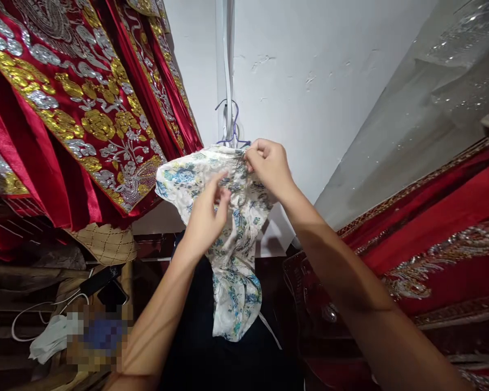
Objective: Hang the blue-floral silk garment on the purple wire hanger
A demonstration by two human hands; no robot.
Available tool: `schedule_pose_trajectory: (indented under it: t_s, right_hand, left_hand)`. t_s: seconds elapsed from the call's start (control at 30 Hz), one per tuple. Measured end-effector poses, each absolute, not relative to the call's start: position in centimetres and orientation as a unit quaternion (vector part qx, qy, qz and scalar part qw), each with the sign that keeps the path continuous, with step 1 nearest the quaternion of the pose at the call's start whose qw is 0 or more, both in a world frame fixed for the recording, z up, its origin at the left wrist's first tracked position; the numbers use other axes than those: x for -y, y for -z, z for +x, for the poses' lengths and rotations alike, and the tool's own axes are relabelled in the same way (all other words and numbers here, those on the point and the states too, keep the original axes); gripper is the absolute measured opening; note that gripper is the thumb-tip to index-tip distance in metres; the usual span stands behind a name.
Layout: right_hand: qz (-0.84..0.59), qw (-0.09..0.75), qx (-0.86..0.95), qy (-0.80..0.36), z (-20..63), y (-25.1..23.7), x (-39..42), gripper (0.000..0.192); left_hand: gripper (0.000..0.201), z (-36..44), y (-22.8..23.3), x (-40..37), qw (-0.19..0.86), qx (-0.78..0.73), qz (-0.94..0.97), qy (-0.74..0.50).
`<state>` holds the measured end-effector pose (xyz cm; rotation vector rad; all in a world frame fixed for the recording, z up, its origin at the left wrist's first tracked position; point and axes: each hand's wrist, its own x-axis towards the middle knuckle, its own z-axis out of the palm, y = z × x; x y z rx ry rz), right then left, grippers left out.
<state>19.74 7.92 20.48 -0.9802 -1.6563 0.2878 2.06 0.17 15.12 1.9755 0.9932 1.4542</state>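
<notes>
Two bare forearms reach from the near edge toward the middle of the scene. The left forearm (167, 304) rises from the near left, slanting rightward to the left hand (209, 214), which is half curled, its thumb and fingers pointing far and to the right with a gap between them. The right forearm (342, 260), longer in view and partly in shadow, comes from the near right. The right hand (270, 163) sits farther away than the left, knuckles bent, thumb and index finger pinched together. The hands are apart.
</notes>
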Motion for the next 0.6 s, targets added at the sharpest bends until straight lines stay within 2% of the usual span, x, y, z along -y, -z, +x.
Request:
schedule_pose_trajectory:
  t_s: [0.07,0.13,0.2,0.33,0.5,0.6]
  right_hand:
    - [-0.396,0.579,0.692,-0.170,19.4,-20.6,-7.4,0.020]
    - [-0.380,0.585,0.690,-0.193,19.1,-20.6,-7.2,0.020]
    - [-0.375,0.599,0.679,-0.199,18.6,-19.9,-7.1,0.021]
    - [-0.405,0.619,0.645,-0.192,17.7,-16.2,-7.0,0.021]
    - [-0.447,0.585,0.619,-0.272,17.7,-11.5,-6.6,0.022]
    - [-0.435,0.589,0.602,-0.319,17.9,-11.1,-5.9,0.019]
  left_hand:
    - [0.040,2.6,-18.6,-2.3,0.172,-0.347,0.727,-0.567]
    - [0.025,3.1,-20.9,-4.0,0.118,-0.342,0.751,-0.552]
    - [0.014,3.6,-21.9,-5.0,0.078,-0.347,0.772,-0.527]
    - [0.014,2.7,-21.8,-5.5,0.033,-0.367,0.753,-0.545]
    - [0.013,-4.6,-20.4,-8.7,0.116,-0.397,0.543,-0.731]
    - [0.025,-8.4,-17.1,-10.8,0.166,-0.429,0.489,-0.741]
